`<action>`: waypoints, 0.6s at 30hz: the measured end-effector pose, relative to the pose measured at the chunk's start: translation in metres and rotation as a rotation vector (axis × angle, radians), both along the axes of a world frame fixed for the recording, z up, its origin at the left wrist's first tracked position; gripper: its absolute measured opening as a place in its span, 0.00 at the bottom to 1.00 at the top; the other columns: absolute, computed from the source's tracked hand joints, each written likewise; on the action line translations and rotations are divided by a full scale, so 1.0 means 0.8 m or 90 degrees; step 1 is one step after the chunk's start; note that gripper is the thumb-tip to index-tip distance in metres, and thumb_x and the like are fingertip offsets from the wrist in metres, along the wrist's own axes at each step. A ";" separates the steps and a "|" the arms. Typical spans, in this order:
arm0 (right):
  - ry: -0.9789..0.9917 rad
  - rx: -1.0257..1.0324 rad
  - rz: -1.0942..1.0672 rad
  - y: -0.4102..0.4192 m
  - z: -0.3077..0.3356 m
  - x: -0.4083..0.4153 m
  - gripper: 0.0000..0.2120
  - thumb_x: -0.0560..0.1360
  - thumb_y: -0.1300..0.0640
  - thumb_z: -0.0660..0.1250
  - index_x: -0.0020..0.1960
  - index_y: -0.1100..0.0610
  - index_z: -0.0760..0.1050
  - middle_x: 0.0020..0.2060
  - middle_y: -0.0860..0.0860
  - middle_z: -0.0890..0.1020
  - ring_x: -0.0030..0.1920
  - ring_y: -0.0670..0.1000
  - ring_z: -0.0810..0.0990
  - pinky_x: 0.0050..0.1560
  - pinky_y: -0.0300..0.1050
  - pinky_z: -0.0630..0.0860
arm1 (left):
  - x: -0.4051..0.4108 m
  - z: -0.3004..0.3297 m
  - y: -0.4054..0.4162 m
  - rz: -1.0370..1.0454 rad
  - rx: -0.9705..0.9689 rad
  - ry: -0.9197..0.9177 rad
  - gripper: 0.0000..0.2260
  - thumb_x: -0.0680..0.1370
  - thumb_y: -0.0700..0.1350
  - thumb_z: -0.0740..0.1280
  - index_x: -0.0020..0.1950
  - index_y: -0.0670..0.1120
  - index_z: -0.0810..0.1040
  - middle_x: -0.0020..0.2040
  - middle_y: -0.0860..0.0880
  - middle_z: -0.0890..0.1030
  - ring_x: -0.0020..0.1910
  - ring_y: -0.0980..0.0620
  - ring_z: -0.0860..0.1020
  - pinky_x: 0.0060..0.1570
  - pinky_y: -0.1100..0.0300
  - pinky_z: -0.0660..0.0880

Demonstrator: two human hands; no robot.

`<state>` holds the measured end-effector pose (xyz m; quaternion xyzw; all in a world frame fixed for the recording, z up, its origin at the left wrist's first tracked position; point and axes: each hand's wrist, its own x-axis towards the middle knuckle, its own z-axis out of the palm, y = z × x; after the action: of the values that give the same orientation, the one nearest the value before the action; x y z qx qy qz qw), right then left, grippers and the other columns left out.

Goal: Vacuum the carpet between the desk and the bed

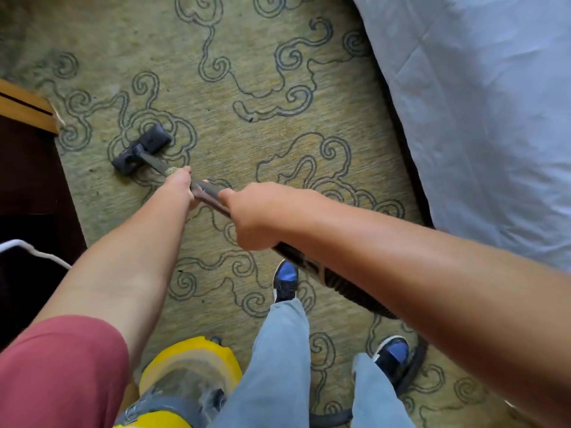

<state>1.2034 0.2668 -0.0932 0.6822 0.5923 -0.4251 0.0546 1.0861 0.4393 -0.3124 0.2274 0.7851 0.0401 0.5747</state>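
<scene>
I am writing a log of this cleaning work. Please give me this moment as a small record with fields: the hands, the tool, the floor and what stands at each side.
left hand: gripping the wand, nearer the head
right hand: gripping the wand, nearer the hose
wand: slanted down toward the desk side
floor head: flat on the carpet
carpet: green, dark swirl pattern
desk: left, wooden edge
bed: right, white cover
vacuum body: yellow, beside the legs
hose: dark, ribbed
</scene>
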 end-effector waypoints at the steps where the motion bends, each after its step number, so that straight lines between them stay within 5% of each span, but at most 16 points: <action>1: -0.029 0.001 0.023 -0.003 0.003 0.004 0.26 0.76 0.59 0.61 0.75 0.53 0.65 0.34 0.49 0.65 0.29 0.50 0.63 0.26 0.44 0.58 | 0.005 0.005 -0.007 0.008 -0.002 -0.007 0.07 0.85 0.50 0.60 0.56 0.47 0.67 0.42 0.45 0.76 0.39 0.48 0.78 0.52 0.53 0.77; 4: -0.084 -0.027 0.070 -0.012 0.018 0.013 0.29 0.77 0.59 0.63 0.77 0.53 0.62 0.35 0.49 0.65 0.32 0.53 0.66 0.26 0.45 0.58 | 0.018 0.022 -0.033 0.073 -0.013 -0.060 0.10 0.83 0.49 0.63 0.43 0.47 0.68 0.38 0.48 0.74 0.34 0.49 0.74 0.39 0.57 0.74; 7: -0.102 -0.032 0.078 -0.026 0.043 0.024 0.31 0.77 0.59 0.63 0.79 0.51 0.60 0.35 0.50 0.64 0.32 0.52 0.66 0.26 0.44 0.58 | 0.027 0.043 -0.061 0.080 -0.034 -0.083 0.10 0.82 0.48 0.62 0.42 0.47 0.68 0.39 0.48 0.74 0.35 0.49 0.74 0.48 0.55 0.77; 10: -0.130 -0.047 0.079 -0.054 0.068 0.028 0.29 0.77 0.58 0.64 0.77 0.52 0.63 0.35 0.50 0.66 0.34 0.53 0.68 0.27 0.45 0.61 | 0.039 0.068 -0.093 0.069 -0.053 -0.113 0.07 0.81 0.44 0.58 0.43 0.46 0.67 0.41 0.46 0.73 0.38 0.47 0.74 0.41 0.54 0.76; 14: -0.146 -0.102 0.041 -0.110 0.096 0.045 0.21 0.77 0.57 0.65 0.70 0.56 0.69 0.40 0.50 0.72 0.43 0.55 0.74 0.36 0.47 0.69 | 0.063 0.087 -0.156 0.025 -0.080 -0.091 0.03 0.81 0.43 0.60 0.49 0.45 0.68 0.50 0.42 0.75 0.56 0.44 0.78 0.66 0.41 0.75; 18: -0.178 -0.171 0.029 -0.180 0.126 0.066 0.16 0.77 0.55 0.65 0.64 0.55 0.75 0.39 0.51 0.74 0.36 0.54 0.74 0.33 0.46 0.69 | 0.089 0.106 -0.228 -0.012 -0.104 -0.084 0.08 0.81 0.46 0.66 0.56 0.46 0.70 0.43 0.44 0.75 0.45 0.46 0.77 0.58 0.45 0.81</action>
<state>1.2564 0.1226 0.0073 0.7078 0.5321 -0.4000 0.2366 1.1572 0.2567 -0.2279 0.1838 0.7441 -0.0145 0.6421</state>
